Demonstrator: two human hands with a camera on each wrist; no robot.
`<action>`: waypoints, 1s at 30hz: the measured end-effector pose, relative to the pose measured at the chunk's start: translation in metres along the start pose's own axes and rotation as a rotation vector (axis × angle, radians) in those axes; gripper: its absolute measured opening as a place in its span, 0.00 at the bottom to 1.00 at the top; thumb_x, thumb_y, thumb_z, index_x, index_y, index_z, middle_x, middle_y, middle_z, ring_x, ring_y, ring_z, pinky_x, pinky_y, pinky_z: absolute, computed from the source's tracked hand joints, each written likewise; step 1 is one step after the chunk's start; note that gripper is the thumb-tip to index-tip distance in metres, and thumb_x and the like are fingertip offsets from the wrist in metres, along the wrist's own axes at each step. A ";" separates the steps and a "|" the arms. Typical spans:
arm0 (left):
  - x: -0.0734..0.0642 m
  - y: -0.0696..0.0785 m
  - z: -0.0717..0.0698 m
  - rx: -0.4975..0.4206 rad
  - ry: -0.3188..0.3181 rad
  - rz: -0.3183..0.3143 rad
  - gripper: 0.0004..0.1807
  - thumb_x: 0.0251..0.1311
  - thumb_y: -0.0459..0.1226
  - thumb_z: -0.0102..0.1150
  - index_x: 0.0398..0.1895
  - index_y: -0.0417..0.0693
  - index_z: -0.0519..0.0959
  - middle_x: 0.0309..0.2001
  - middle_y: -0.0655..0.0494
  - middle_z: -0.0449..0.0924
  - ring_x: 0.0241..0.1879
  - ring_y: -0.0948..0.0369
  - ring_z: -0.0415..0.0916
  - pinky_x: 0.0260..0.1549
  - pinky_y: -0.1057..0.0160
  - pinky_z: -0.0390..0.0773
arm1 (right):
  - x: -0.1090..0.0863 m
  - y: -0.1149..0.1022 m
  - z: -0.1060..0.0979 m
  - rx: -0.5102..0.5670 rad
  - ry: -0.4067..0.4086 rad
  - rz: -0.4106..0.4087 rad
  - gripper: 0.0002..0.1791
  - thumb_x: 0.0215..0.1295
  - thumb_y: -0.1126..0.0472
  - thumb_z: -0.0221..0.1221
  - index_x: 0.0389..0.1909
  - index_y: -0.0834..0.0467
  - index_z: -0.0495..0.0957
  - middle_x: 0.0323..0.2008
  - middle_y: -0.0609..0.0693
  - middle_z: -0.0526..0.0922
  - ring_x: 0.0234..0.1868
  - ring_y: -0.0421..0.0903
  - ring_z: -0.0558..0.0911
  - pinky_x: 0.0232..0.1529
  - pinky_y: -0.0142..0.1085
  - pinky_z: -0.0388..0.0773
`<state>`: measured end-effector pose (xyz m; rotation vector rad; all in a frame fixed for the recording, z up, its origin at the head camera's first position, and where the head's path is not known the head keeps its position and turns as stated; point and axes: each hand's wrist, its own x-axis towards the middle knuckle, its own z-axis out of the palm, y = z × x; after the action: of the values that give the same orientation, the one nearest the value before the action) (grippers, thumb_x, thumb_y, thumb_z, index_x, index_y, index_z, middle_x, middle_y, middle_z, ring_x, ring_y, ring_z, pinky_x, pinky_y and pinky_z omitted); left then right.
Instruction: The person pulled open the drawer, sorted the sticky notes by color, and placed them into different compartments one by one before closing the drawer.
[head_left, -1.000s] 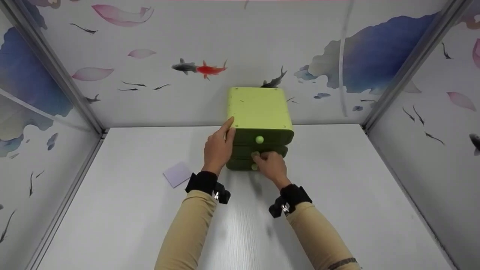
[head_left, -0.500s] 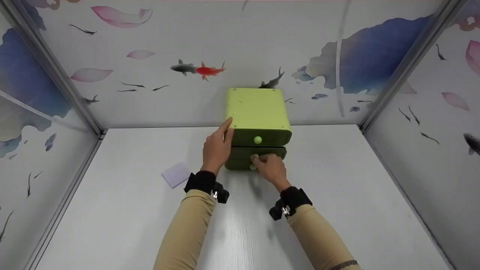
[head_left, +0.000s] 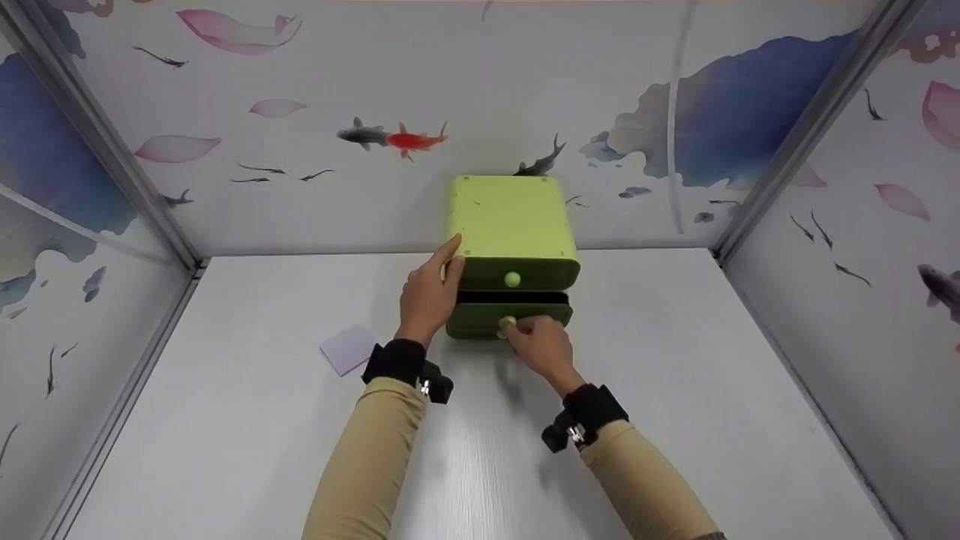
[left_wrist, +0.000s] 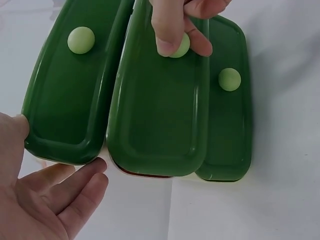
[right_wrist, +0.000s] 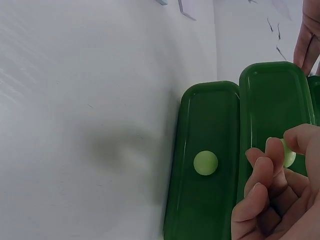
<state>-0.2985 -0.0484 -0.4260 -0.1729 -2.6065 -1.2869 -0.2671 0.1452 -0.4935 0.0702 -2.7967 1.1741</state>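
Note:
A small drawer cabinet [head_left: 514,217] with a yellow-green top and dark green drawer fronts stands against the back wall. My left hand [head_left: 429,296] rests on its left side near the upper front corner, fingers mostly straight. Thumb and fingers of my right hand [head_left: 541,345] pinch the round light-green knob [left_wrist: 183,46] of the middle drawer [left_wrist: 155,115]. That drawer sticks out, with a dark gap above its front. The top drawer [left_wrist: 70,100] looks closed, its own knob [head_left: 512,279] uncovered. In the right wrist view, the bottom drawer [right_wrist: 202,210] sits farther back than the middle one.
A pale purple square [head_left: 347,350], like a paper pad, lies on the white table [head_left: 247,420] left of the cabinet. White panels with painted fish and petals [head_left: 274,109] enclose the back and both sides.
The right hand has drawn the middle drawer outward by its knob, and the dark gap above it has grown. The left hand stays on the cabinet's side.

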 end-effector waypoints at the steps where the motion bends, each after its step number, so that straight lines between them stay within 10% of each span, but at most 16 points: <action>1: 0.000 0.000 -0.001 0.003 -0.003 -0.002 0.24 0.74 0.53 0.42 0.71 0.69 0.64 0.48 0.50 0.83 0.15 0.61 0.53 0.20 0.63 0.58 | -0.002 0.000 0.000 0.003 0.003 -0.004 0.28 0.67 0.43 0.57 0.08 0.50 0.73 0.10 0.42 0.72 0.14 0.40 0.68 0.18 0.32 0.59; 15: 0.001 0.000 -0.005 -0.012 -0.046 -0.049 0.25 0.73 0.55 0.42 0.71 0.72 0.63 0.67 0.61 0.72 0.39 0.56 0.80 0.32 0.59 0.72 | -0.029 0.003 -0.003 0.005 -0.001 -0.053 0.29 0.66 0.43 0.59 0.06 0.48 0.66 0.09 0.41 0.74 0.12 0.38 0.67 0.16 0.31 0.57; 30: -0.001 0.001 -0.007 -0.030 -0.055 -0.031 0.25 0.73 0.55 0.43 0.71 0.72 0.63 0.67 0.58 0.72 0.23 0.56 0.72 0.24 0.62 0.65 | -0.060 0.006 -0.009 0.002 -0.027 -0.047 0.28 0.65 0.42 0.59 0.08 0.47 0.64 0.10 0.41 0.75 0.14 0.39 0.72 0.17 0.30 0.56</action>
<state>-0.2967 -0.0530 -0.4214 -0.1767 -2.6470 -1.3510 -0.2072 0.1556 -0.4986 0.1518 -2.8005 1.1747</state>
